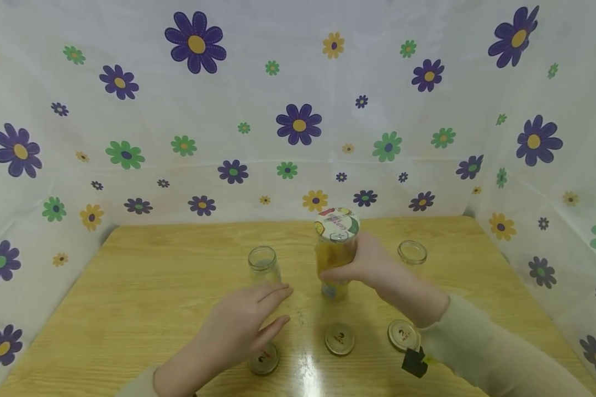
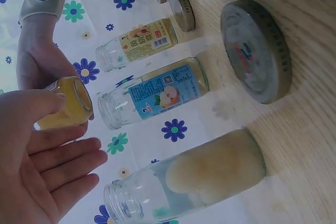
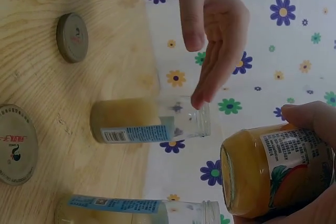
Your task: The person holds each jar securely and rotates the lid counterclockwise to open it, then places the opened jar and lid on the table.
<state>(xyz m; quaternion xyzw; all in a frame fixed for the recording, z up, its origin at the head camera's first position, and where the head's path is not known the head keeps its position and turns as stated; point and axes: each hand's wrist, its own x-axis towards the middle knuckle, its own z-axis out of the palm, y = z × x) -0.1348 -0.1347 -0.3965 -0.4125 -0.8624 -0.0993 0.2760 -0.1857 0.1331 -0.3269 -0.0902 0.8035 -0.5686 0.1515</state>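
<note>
My right hand (image 1: 377,264) grips a glass jar (image 1: 335,253) of yellow-orange contents, its printed lid (image 1: 336,225) on top. The jar is raised over a middle glass bottle (image 1: 331,290), which shows a blue label (image 2: 167,92) in the left wrist view. My left hand (image 1: 238,317) holds nothing; its fingers are extended, close to an open-mouthed left bottle (image 1: 263,262) with pale contents. In the left wrist view my left thumb overlaps the jar, but the head view shows them apart. Behind my right wrist stands another uncapped bottle (image 1: 412,252), its label yellow (image 2: 144,43).
Three round metal lids lie on the wooden table (image 1: 169,275) in front of the bottles: a left lid (image 1: 264,361), a middle lid (image 1: 339,338) and a right lid (image 1: 403,335). A white flowered cloth (image 1: 258,94) closes off the back and sides.
</note>
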